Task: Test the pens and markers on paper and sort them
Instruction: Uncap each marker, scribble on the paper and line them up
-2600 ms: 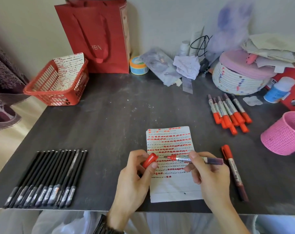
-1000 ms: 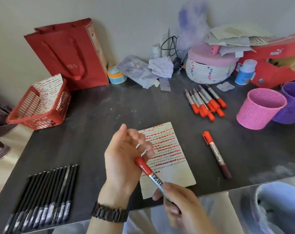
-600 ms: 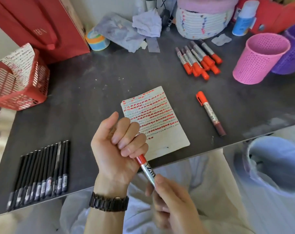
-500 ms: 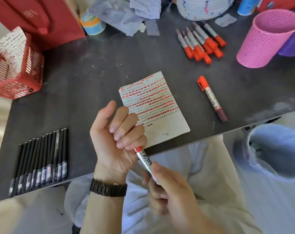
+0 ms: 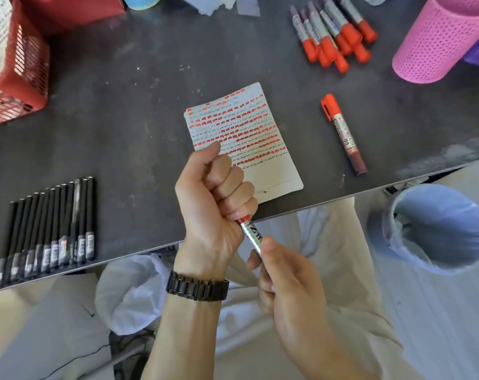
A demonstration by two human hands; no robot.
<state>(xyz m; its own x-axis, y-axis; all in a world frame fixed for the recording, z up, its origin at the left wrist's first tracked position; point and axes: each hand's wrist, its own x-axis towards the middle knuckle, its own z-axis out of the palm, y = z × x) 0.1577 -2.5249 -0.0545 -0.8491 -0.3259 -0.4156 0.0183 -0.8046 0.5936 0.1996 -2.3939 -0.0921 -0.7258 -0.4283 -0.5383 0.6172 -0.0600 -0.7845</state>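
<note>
The left hand (image 5: 213, 204) is fisted around the red cap end of a marker (image 5: 252, 236), and the right hand (image 5: 287, 281) pinches its silver barrel. The marker hangs over the table (image 5: 123, 119) edge, just in front of the paper (image 5: 271, 174) covered in red marks.

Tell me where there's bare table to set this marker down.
Widest bare tabletop lies between the red basket, the black pens and the test paper. A narrower strip runs between paper and the lone marker. Crowded: far right, marker pile beside pink cup.
</note>
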